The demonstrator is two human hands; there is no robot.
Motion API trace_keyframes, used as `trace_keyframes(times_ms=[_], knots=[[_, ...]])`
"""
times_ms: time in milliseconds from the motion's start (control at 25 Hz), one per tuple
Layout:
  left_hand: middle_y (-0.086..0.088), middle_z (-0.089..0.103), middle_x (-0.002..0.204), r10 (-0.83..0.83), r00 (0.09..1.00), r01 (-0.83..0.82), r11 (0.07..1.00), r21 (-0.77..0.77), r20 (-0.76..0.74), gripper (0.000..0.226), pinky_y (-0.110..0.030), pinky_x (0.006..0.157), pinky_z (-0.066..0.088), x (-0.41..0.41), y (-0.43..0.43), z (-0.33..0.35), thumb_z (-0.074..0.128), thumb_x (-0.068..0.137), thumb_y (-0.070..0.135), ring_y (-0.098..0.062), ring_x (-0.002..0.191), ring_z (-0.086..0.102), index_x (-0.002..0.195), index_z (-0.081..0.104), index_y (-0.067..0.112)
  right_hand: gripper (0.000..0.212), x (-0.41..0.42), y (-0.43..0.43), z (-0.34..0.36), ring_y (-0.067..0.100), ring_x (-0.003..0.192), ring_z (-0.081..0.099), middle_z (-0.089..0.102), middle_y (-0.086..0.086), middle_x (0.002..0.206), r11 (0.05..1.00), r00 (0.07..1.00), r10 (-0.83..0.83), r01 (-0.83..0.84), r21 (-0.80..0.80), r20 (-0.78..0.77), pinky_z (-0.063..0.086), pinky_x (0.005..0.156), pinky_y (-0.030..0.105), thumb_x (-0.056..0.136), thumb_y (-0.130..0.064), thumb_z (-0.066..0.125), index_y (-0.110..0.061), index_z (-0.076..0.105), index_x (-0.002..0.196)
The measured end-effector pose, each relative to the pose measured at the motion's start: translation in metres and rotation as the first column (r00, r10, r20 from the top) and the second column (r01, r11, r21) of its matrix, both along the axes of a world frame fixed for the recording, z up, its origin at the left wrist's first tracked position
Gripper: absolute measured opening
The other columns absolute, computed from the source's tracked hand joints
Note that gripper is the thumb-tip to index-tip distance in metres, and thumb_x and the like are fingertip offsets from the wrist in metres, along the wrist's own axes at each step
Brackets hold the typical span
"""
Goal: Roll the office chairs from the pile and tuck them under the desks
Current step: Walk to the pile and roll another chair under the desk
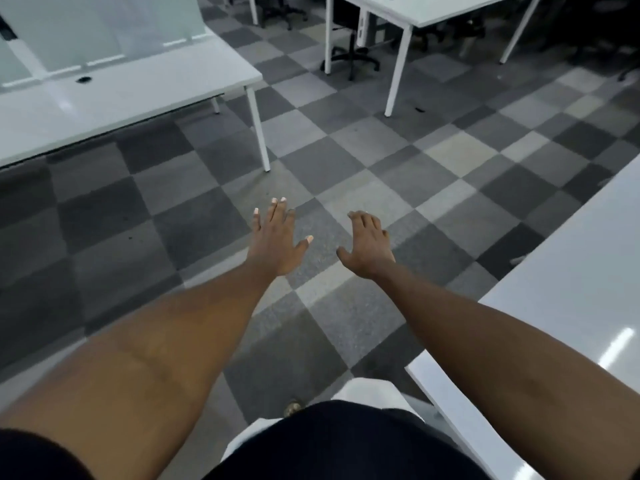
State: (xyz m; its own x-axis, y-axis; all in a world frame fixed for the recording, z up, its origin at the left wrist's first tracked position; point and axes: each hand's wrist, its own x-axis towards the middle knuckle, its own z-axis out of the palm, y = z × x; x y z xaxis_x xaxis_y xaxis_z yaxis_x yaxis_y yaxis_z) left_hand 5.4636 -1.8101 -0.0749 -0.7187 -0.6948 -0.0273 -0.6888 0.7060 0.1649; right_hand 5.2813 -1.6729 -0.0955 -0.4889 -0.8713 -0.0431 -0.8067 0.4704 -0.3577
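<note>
My left hand [277, 237] is stretched out in front of me over the carpet, fingers straight and spread, holding nothing. My right hand [367, 247] hangs beside it with fingers loosely bent, also holding nothing. A black office chair [353, 53] sits tucked under the white desk [433, 12] at the far centre. More dark chairs [277, 8] stand under desks at the top, and a dark mass of chairs [595, 29] fills the far right corner. No chair is within reach of either hand.
A white desk with a frosted glass divider [121, 84] stands at the left, its leg [258, 129] close to my path. Another white desk [571, 289] runs along the right edge. Grey checkered carpet [346, 161] lies between them.
</note>
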Motion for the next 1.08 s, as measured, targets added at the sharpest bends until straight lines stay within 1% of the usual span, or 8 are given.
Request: trace_keyframes(times_ms=[80, 160, 280, 480, 600, 720, 920, 1080], knots=[[-0.010, 0.006, 0.176, -0.066, 0.998, 0.066, 0.998, -0.011, -0.010, 0.078, -0.057, 0.129, -0.006, -0.031, -0.035, -0.003, 0.040, 0.105, 0.062, -0.027, 0.162, -0.005, 0.163, 0.027, 0.011, 0.086, -0.024, -0.027, 0.001, 0.031, 0.154, 0.019, 0.025, 0.010, 0.165, 0.999, 0.999, -0.038, 0.038, -0.026, -0.013, 0.030, 0.119, 0.055, 0.094, -0.049, 0.063, -0.013, 0.021, 0.160], [-0.010, 0.007, 0.176, -0.116, 0.993, 0.116, 0.993, -0.015, 0.004, 0.078, -0.057, 0.129, -0.004, -0.070, -0.073, -0.007, 0.040, 0.105, 0.062, -0.027, 0.162, -0.004, 0.162, 0.027, 0.012, 0.085, -0.055, -0.058, 0.000, 0.032, 0.154, 0.020, 0.025, 0.011, 0.165, 0.990, 0.993, -0.116, 0.115, -0.082, -0.003, 0.030, 0.117, 0.056, 0.095, -0.050, 0.061, -0.013, 0.018, 0.159], [-0.009, 0.004, 0.176, -0.159, 0.987, 0.159, 0.987, -0.004, 0.016, 0.078, -0.056, 0.129, -0.007, -0.133, -0.122, -0.010, 0.038, 0.106, 0.061, -0.026, 0.162, -0.006, 0.164, 0.023, 0.012, 0.083, -0.115, -0.099, -0.007, 0.033, 0.153, 0.022, 0.026, 0.012, 0.164, 0.972, 0.980, -0.200, 0.196, -0.131, -0.015, 0.032, 0.116, 0.056, 0.094, -0.050, 0.059, -0.013, 0.021, 0.157], [-0.007, 0.002, 0.176, -0.222, 0.975, 0.222, 0.975, -0.006, 0.027, 0.077, -0.055, 0.129, -0.008, -0.256, -0.216, -0.017, 0.033, 0.107, 0.061, -0.023, 0.162, -0.008, 0.166, 0.020, 0.013, 0.081, -0.236, -0.176, -0.018, 0.029, 0.158, 0.012, 0.017, 0.010, 0.169, 0.941, 0.950, -0.313, 0.311, -0.132, 0.008, 0.024, 0.120, 0.054, 0.098, -0.049, 0.056, -0.013, 0.018, 0.160], [-0.007, 0.001, 0.176, -0.237, 0.971, 0.238, 0.971, -0.012, 0.023, 0.078, -0.054, 0.129, -0.010, -0.346, -0.270, -0.007, 0.032, 0.107, 0.061, -0.024, 0.162, -0.009, 0.166, 0.019, 0.012, 0.082, -0.316, -0.221, -0.013, 0.029, 0.158, 0.011, 0.015, 0.009, 0.170, 0.943, 0.948, -0.319, 0.315, -0.110, -0.015, 0.025, 0.121, 0.054, 0.099, -0.049, 0.055, -0.013, 0.017, 0.161], [-0.009, 0.000, 0.176, -0.281, 0.960, 0.281, 0.960, 0.008, 0.003, 0.079, -0.054, 0.129, -0.010, -0.429, -0.305, 0.005, 0.031, 0.107, 0.062, -0.026, 0.162, -0.009, 0.166, 0.017, 0.011, 0.081, -0.387, -0.258, 0.001, 0.028, 0.158, 0.009, 0.014, 0.008, 0.171, 0.911, 0.921, -0.390, 0.389, -0.134, 0.019, 0.022, 0.121, 0.054, 0.099, -0.050, 0.054, -0.014, 0.016, 0.162], [-0.009, 0.002, 0.176, -0.368, 0.929, 0.368, 0.930, 0.011, -0.023, 0.078, -0.053, 0.129, -0.008, -0.555, -0.368, 0.001, 0.032, 0.107, 0.063, -0.025, 0.162, -0.007, 0.165, 0.020, 0.013, 0.077, -0.503, -0.315, 0.005, 0.028, 0.156, 0.015, 0.020, 0.008, 0.168, 0.890, 0.896, -0.443, 0.435, -0.136, -0.037, 0.028, 0.117, 0.056, 0.099, -0.051, 0.053, -0.015, 0.022, 0.159], [-0.009, 0.004, 0.176, -0.434, 0.899, 0.436, 0.900, 0.023, -0.065, 0.078, -0.053, 0.129, -0.008, -0.674, -0.445, -0.015, 0.031, 0.107, 0.064, -0.024, 0.162, -0.006, 0.165, 0.023, 0.013, 0.075, -0.608, -0.374, -0.008, 0.028, 0.154, 0.017, 0.022, 0.007, 0.166, 0.856, 0.857, -0.513, 0.507, -0.100, -0.051, 0.031, 0.116, 0.056, 0.098, -0.051, 0.052, -0.014, 0.024, 0.158]])
